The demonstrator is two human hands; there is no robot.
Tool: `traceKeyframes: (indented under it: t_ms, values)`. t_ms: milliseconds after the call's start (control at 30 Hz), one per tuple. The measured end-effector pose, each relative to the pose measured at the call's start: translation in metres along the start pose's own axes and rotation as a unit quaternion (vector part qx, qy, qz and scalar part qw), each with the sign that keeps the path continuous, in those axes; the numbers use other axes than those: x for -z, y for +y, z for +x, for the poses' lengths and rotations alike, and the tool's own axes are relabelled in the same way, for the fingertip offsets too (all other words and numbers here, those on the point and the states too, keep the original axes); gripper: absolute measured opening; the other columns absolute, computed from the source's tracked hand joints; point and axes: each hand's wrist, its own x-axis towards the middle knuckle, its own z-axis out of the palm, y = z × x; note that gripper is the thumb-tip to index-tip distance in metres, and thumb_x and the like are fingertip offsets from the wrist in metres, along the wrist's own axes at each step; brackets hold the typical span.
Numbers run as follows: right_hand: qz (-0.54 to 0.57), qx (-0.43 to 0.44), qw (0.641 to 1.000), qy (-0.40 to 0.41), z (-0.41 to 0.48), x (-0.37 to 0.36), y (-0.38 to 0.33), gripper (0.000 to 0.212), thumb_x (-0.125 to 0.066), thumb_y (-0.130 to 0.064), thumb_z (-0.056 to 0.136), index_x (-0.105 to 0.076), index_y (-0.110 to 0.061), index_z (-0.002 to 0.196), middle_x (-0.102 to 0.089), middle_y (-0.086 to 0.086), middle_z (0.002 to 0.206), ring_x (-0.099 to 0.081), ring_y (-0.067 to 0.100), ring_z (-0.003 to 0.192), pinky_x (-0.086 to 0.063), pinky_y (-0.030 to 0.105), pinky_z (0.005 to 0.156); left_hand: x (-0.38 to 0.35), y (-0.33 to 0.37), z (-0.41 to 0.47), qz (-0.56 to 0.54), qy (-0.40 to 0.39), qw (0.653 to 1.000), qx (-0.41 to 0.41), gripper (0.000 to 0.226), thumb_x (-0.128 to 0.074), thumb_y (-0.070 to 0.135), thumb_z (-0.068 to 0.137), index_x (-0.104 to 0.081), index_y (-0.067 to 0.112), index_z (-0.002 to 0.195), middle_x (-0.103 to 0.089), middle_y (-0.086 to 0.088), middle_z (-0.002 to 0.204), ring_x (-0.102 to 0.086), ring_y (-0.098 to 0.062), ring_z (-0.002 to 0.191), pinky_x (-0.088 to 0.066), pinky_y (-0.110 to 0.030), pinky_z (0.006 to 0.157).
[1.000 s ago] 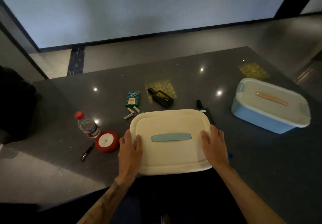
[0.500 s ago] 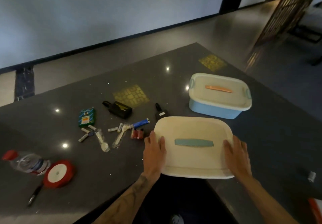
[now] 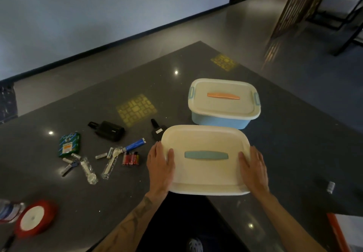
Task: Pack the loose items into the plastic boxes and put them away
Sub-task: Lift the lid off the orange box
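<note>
A cream plastic box [image 3: 206, 179] with a teal handle on its lid sits at the table's near edge. My left hand [image 3: 160, 170] lies flat on the lid's left end and my right hand [image 3: 253, 170] lies flat on its right end, fingers straight. Behind it stands a blue box [image 3: 220, 119] with a cream lid and an orange handle, lid on. Loose items lie to the left: a green packet [image 3: 68, 145], a black pouch [image 3: 110, 133], a blue tube [image 3: 135, 144], red lighters [image 3: 130, 158], small white batteries [image 3: 102, 155] and wrapped plastic cutlery [image 3: 110, 165].
A black clip-like object [image 3: 157, 131] lies at the cream box's far left corner. A red tape roll [image 3: 33, 217], a water bottle [image 3: 7, 211] and a pen [image 3: 7, 242] are at the near left. A small battery [image 3: 331, 187] lies far right, an orange-edged object [image 3: 345, 230] at bottom right.
The cream box has moved right under both hands, close to the blue box, uncovering the tube, lighters and cutlery. My view has swung right.
</note>
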Motion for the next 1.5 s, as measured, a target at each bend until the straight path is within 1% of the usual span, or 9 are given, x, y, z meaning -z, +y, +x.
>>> traceKeyframes:
  t_ms: [400,533,767,900,1067,1200,1333,1433,1500]
  values:
    - [0.018,0.013,0.996,0.085,-0.005,0.081,0.015,0.047,-0.039,-0.050,0.101,-0.040,-0.022,0.140,-0.058,0.003,0.127,-0.058,0.020,0.105,-0.048,0.046,0.092,-0.024,0.069,-0.017,-0.043,-0.031,0.991,-0.125,0.053,-0.041,0.049,0.104,-0.031,0.026,0.151,-0.048,0.005,0.139,-0.049,-0.008,0.115,-0.038,-0.025,0.095]
    - [-0.008,-0.023,0.995,0.092,0.015,0.122,0.052,0.047,-0.043,-0.048,0.102,-0.040,-0.020,0.140,-0.058,0.009,0.126,-0.059,0.031,0.109,-0.047,0.050,0.092,-0.067,0.106,-0.028,-0.031,-0.059,0.983,-0.169,0.056,-0.041,0.047,0.104,-0.028,0.020,0.152,-0.050,-0.001,0.136,-0.054,-0.011,0.104,-0.038,-0.012,0.075]
    - [-0.026,-0.072,0.994,0.083,0.081,0.183,0.129,0.047,-0.043,-0.049,0.101,-0.038,-0.021,0.139,-0.059,0.012,0.120,-0.059,0.028,0.097,-0.051,0.051,0.085,-0.158,0.178,-0.039,0.044,-0.132,0.975,-0.175,0.075,-0.031,0.056,0.104,-0.005,0.014,0.161,-0.038,-0.010,0.154,-0.048,-0.025,0.131,-0.043,-0.040,0.109]
    - [-0.048,-0.085,0.993,0.069,0.126,0.207,0.170,0.052,-0.043,-0.049,0.101,-0.037,-0.020,0.144,-0.059,0.015,0.128,-0.060,0.038,0.109,-0.049,0.055,0.092,-0.208,0.206,-0.045,0.145,-0.114,0.960,-0.210,0.077,-0.029,0.055,0.105,-0.006,0.008,0.160,-0.038,-0.011,0.155,-0.042,-0.028,0.135,-0.034,-0.041,0.115]
    - [-0.060,-0.075,0.993,0.070,0.167,0.221,0.197,0.048,-0.045,-0.050,0.101,-0.044,-0.021,0.138,-0.061,0.015,0.125,-0.058,0.040,0.109,-0.044,0.047,0.084,-0.244,0.231,-0.044,0.252,-0.076,0.936,-0.235,0.081,-0.023,0.057,0.105,-0.005,0.001,0.159,-0.039,-0.014,0.155,-0.040,-0.031,0.136,-0.029,-0.038,0.116]
    - [-0.055,-0.098,0.991,0.072,0.190,0.233,0.223,0.044,-0.045,-0.053,0.099,-0.045,-0.024,0.132,-0.062,0.015,0.122,-0.059,0.041,0.106,-0.039,0.043,0.077,-0.270,0.250,-0.042,0.206,-0.096,0.945,-0.234,0.082,-0.029,0.059,0.104,-0.006,0.004,0.160,-0.041,-0.013,0.154,-0.045,-0.028,0.137,-0.038,-0.038,0.114]
    - [-0.057,-0.099,0.991,0.071,0.210,0.233,0.249,0.048,-0.040,-0.060,0.096,-0.043,-0.027,0.130,-0.062,0.011,0.118,-0.055,0.029,0.090,-0.039,0.040,0.075,-0.312,0.263,-0.042,0.069,-0.200,0.971,-0.111,0.085,-0.034,0.058,0.103,0.012,0.016,0.160,-0.024,-0.011,0.160,-0.037,-0.026,0.143,-0.040,-0.040,0.113]
    - [-0.059,-0.087,0.993,0.050,0.225,0.220,0.264,0.049,-0.040,-0.061,0.097,-0.042,-0.028,0.133,-0.060,0.008,0.121,-0.050,0.020,0.088,-0.040,0.039,0.076,-0.337,0.250,-0.039,0.079,-0.214,0.971,-0.077,0.083,-0.032,0.058,0.103,0.014,0.017,0.160,-0.017,-0.012,0.165,-0.027,-0.028,0.150,-0.033,-0.043,0.118]
    - [-0.060,-0.080,0.995,0.029,0.236,0.207,0.269,0.049,-0.040,-0.057,0.099,-0.041,-0.026,0.136,-0.059,0.008,0.126,-0.057,0.025,0.095,-0.045,0.041,0.079,-0.350,0.237,-0.035,0.107,-0.201,0.972,-0.060,0.083,-0.032,0.058,0.103,0.009,0.015,0.160,-0.026,-0.014,0.160,-0.039,-0.027,0.142,-0.042,-0.044,0.113]
